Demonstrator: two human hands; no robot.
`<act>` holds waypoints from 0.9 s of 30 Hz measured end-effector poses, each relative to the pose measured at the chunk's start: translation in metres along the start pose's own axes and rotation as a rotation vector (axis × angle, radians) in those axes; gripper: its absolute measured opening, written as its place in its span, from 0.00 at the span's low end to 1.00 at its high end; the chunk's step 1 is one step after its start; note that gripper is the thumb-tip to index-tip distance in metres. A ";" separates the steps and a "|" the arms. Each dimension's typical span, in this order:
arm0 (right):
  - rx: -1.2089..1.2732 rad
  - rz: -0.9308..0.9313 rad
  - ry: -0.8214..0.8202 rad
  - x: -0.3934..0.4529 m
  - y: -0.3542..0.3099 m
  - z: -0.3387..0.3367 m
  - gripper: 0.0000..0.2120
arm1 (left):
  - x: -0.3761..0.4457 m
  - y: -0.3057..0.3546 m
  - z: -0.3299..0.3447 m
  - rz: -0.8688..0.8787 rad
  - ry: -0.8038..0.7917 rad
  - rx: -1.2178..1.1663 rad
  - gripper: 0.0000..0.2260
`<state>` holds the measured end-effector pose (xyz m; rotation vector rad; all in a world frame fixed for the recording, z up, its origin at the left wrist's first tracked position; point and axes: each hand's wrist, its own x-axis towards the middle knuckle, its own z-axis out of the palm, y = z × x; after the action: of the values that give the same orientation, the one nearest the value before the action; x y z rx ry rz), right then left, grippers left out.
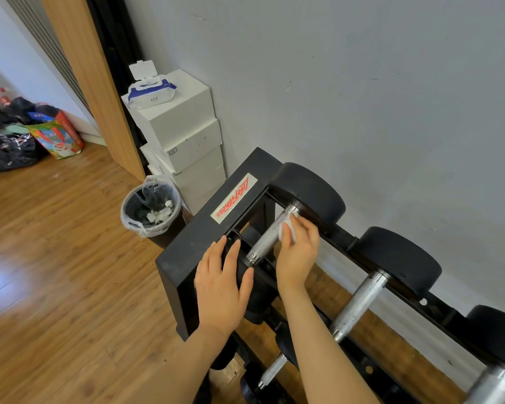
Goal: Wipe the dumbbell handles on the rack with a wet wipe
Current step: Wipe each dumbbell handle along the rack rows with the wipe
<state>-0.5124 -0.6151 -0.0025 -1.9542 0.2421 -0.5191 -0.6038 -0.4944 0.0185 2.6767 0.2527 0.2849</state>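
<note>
Against the wall, right hand [298, 252] presses wipe [287, 230] on handle [267, 239]; left hand [222, 284] flat.

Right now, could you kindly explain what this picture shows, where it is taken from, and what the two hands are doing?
There is no machine here: a person wears a camera on the head, looking down at their own bare hands. The right hand pinches a white wipe against the knurled handle of the first dumbbell on the black rack. The left hand rests flat, fingers straight, on the dumbbell's near black end. More dumbbells sit further along the rack. Behind, a pack of wipes lies open on stacked white boxes, with a lined bin on the wooden floor.
</note>
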 end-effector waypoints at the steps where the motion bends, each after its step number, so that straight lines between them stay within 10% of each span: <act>1: -0.001 -0.013 -0.015 -0.006 0.003 0.000 0.14 | 0.000 0.000 0.000 0.002 0.001 -0.002 0.26; 27: -0.530 -0.801 -0.469 0.027 0.015 -0.026 0.19 | 0.001 0.000 0.001 0.010 0.014 -0.014 0.25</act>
<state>-0.4990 -0.6531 0.0000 -2.5997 -0.8087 -0.5044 -0.6029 -0.4942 0.0178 2.6635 0.2413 0.3072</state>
